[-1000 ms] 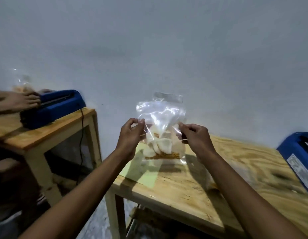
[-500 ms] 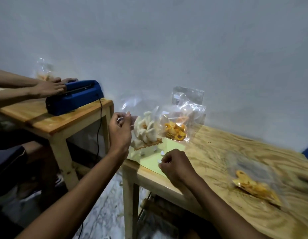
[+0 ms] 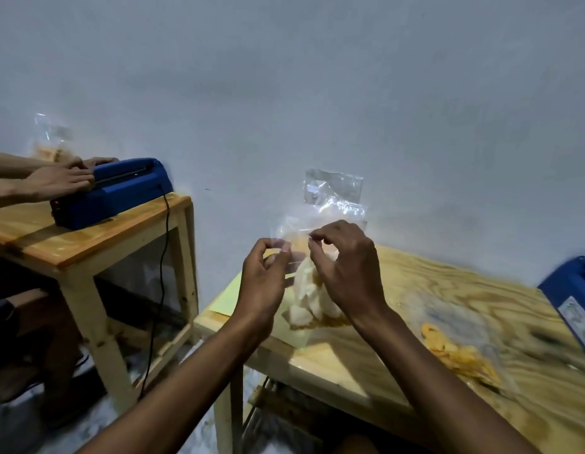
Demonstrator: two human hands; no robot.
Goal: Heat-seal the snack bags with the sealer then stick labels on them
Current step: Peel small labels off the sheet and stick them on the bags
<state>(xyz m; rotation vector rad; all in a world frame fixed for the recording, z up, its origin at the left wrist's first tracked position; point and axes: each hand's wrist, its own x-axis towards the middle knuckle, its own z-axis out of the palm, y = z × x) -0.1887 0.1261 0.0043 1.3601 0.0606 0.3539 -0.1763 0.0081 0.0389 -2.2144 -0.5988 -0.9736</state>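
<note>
Plywood table [image 3: 415, 309] spans 3 to 6 o'clock. Clear bag of white crackers [image 3: 309, 306] stands at centre. Your left hand [image 3: 263, 283] and right hand [image 3: 348, 273] each pinch its top film, fingertips clamped.

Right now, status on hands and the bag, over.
Left hand and right hand pinch clear plastic bag of white crackers upright on wooden table. Orange-snack bag lies alongside, apart.

Two wooden tables [image 3: 399, 365] stand against a pale wall [image 3: 317, 77].
</note>
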